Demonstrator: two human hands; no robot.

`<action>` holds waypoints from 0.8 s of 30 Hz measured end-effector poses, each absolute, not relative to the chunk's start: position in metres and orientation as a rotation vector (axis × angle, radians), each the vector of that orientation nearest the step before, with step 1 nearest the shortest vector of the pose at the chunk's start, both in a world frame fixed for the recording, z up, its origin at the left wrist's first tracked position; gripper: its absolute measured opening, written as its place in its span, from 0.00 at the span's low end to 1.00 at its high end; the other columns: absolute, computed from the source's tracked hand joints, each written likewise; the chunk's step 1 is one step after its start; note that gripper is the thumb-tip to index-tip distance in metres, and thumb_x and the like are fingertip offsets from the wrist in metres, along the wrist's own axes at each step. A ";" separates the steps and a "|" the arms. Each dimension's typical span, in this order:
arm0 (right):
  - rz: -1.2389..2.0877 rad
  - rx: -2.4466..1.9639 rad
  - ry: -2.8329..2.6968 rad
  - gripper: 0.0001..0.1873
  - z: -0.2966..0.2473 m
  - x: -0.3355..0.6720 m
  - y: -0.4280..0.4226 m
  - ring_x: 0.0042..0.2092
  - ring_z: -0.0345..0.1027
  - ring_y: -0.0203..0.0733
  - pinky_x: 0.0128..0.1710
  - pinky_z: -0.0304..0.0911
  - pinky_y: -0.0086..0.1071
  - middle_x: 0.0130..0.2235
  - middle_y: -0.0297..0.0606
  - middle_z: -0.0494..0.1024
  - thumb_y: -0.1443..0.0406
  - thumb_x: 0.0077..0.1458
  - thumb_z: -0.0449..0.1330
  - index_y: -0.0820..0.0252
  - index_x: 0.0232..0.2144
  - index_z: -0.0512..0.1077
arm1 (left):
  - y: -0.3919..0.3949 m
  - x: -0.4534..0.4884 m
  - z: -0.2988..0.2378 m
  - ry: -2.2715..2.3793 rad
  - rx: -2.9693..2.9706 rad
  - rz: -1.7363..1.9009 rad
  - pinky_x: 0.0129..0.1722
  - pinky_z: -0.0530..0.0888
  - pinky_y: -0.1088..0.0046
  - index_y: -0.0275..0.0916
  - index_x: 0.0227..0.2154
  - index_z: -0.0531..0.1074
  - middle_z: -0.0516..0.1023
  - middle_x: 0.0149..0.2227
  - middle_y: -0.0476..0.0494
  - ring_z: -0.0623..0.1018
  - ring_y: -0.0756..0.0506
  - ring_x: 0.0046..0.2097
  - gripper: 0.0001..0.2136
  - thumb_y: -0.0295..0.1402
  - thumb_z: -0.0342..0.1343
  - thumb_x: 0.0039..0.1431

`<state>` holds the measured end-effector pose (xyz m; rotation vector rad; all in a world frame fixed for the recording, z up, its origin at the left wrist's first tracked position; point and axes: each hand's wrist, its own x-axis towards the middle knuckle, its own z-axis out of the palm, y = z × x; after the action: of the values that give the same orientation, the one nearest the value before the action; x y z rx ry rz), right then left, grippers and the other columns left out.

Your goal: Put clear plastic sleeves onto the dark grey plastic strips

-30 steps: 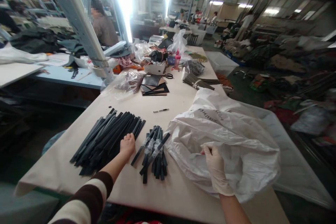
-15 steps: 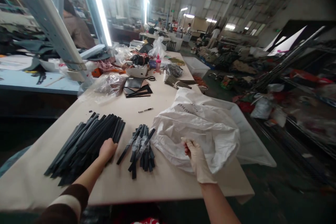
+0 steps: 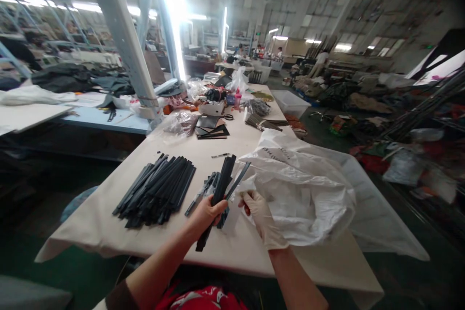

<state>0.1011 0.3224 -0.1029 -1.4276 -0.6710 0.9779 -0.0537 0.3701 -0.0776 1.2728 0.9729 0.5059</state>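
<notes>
My left hand (image 3: 207, 215) is closed around a bunch of flat black strips (image 3: 225, 174), held tilted above the table. One strip (image 3: 240, 179) sticks out to the right of the others. Partly hidden behind this bunch lie smaller bundles of black strips wrapped in clear film (image 3: 203, 193). To the left spreads a large loose pile of black strips (image 3: 156, 191). My right hand (image 3: 259, 215), in a pale glove, is pinched shut beside the strips, at the near left edge of a white bag (image 3: 298, 189). What its fingertips hold, if anything, is unclear.
A pen (image 3: 220, 155) lies beyond the bundles. Farther back are dark flat pieces (image 3: 209, 122), scissors (image 3: 228, 117), a plastic bag (image 3: 179, 123) and a tied olive bundle (image 3: 261, 121). A translucent bin (image 3: 378, 203) stands at the table's right; a metal post (image 3: 121, 34) rises at the left.
My left hand has lifted a bunch of black strips off the pile and brought it right, near my right hand. My right hand stays pinched by the white bag. The view has turned left.
</notes>
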 end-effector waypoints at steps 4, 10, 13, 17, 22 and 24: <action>1.041 -1.363 -0.666 0.24 -0.102 0.087 0.307 0.19 0.53 0.30 0.18 0.48 0.26 0.20 0.31 0.69 0.45 0.45 0.57 0.61 0.26 0.69 | 0.359 -0.051 -0.071 1.052 1.304 0.395 0.14 0.54 0.81 0.36 0.24 0.66 0.59 0.11 0.59 0.58 0.56 0.14 0.07 0.34 0.57 0.46; 1.394 -1.402 -0.991 0.16 -0.102 0.068 0.274 0.24 0.58 0.32 0.23 0.49 0.28 0.22 0.32 0.70 0.53 0.46 0.61 0.61 0.26 0.75 | 0.362 -0.049 -0.077 1.032 1.426 0.384 0.15 0.55 0.81 0.37 0.24 0.65 0.59 0.12 0.59 0.59 0.56 0.14 0.07 0.34 0.55 0.46; 1.310 -1.393 -0.763 0.18 -0.111 0.077 0.273 0.21 0.53 0.30 0.22 0.46 0.27 0.18 0.30 0.65 0.53 0.44 0.62 0.63 0.18 0.70 | 0.360 -0.054 -0.077 0.955 1.488 0.411 0.14 0.53 0.81 0.38 0.27 0.63 0.58 0.12 0.60 0.57 0.56 0.14 0.11 0.40 0.55 0.49; 1.119 -1.204 -0.185 0.24 -0.117 0.113 0.281 0.19 0.48 0.28 0.19 0.43 0.27 0.16 0.25 0.58 0.49 0.37 0.65 0.60 0.16 0.61 | 0.345 -0.076 -0.067 0.905 1.435 0.401 0.14 0.53 0.81 0.39 0.26 0.59 0.58 0.14 0.61 0.56 0.57 0.14 0.16 0.48 0.52 0.51; 1.038 -0.999 0.011 0.23 -0.104 0.141 0.292 0.18 0.47 0.26 0.16 0.39 0.25 0.18 0.25 0.61 0.52 0.32 0.69 0.60 0.18 0.61 | 0.321 -0.095 -0.061 0.829 1.326 0.256 0.14 0.56 0.81 0.39 0.27 0.60 0.65 0.17 0.57 0.62 0.56 0.15 0.21 0.53 0.54 0.46; 1.016 -0.965 -0.002 0.23 -0.098 0.141 0.297 0.18 0.48 0.26 0.16 0.39 0.25 0.18 0.25 0.60 0.53 0.32 0.69 0.60 0.18 0.61 | 0.315 -0.095 -0.061 0.813 1.310 0.223 0.14 0.56 0.81 0.38 0.29 0.61 0.66 0.17 0.57 0.62 0.56 0.15 0.22 0.54 0.55 0.46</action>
<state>0.1413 0.2974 -0.0982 -0.9652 -0.0019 1.0161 -0.0946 0.3152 -0.0614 1.3103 0.8131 0.2234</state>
